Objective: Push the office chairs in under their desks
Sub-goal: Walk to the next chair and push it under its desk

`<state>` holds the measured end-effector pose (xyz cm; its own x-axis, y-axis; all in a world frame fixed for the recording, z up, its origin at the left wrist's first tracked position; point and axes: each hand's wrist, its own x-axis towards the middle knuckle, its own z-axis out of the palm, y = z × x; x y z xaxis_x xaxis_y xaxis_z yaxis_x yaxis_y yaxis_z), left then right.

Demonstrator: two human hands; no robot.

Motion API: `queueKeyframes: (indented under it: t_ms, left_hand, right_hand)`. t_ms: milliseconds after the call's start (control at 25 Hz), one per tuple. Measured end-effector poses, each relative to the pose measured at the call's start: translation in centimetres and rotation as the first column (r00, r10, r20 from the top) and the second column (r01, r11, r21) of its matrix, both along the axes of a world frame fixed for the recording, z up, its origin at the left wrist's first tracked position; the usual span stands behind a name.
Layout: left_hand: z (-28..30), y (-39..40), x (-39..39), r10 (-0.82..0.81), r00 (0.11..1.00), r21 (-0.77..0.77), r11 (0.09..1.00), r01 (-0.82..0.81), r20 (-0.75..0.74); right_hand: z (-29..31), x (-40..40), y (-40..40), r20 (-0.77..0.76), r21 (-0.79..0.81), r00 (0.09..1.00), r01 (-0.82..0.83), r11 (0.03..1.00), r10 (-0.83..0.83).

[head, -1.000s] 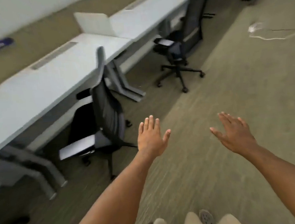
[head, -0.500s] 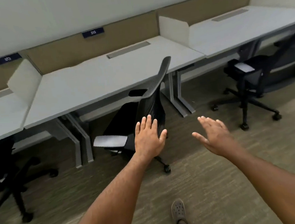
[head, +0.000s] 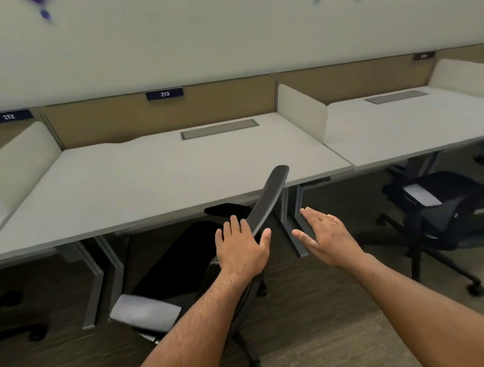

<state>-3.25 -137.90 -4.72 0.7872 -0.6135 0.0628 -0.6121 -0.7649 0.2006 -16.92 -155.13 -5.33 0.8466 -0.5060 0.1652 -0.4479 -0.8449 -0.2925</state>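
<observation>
Both hands spread flat, holding nothing: left hand in front of the chair backrest, contact not clear; right hand just beside it, in the air. Chair turned sideways, seat partly under the desk, back edge-on and tilted. Best to take the backrest top with both hands, swivel the seat square to the desk, then roll straight in, keeping armrests clear of the desk edge and legs.

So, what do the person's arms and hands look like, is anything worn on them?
Both forearms are bare, with no sleeves in view. The left hand and right hand carry no gloves, and no watch, ring or bracelet shows. Some hair is visible on the forearms.
</observation>
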Motion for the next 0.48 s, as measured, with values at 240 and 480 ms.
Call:
queueKeyframes:
  t_ms: [240,480]
  left_hand:
    - [-0.8,-3.2,-0.2,0.328,0.945,0.029,0.944,-0.328,-0.009]
    - [-0.6,-0.2,3.2,0.444,0.879,-0.077,0.896,-0.437,0.174]
  right_hand:
    - [0.3,11.7,-8.2,-0.019,0.005,0.980,-0.200,0.980,0.200]
    - [-0.6,20.0,-12.8,-0.129,-0.054,0.926,-0.365,0.930,0.356]
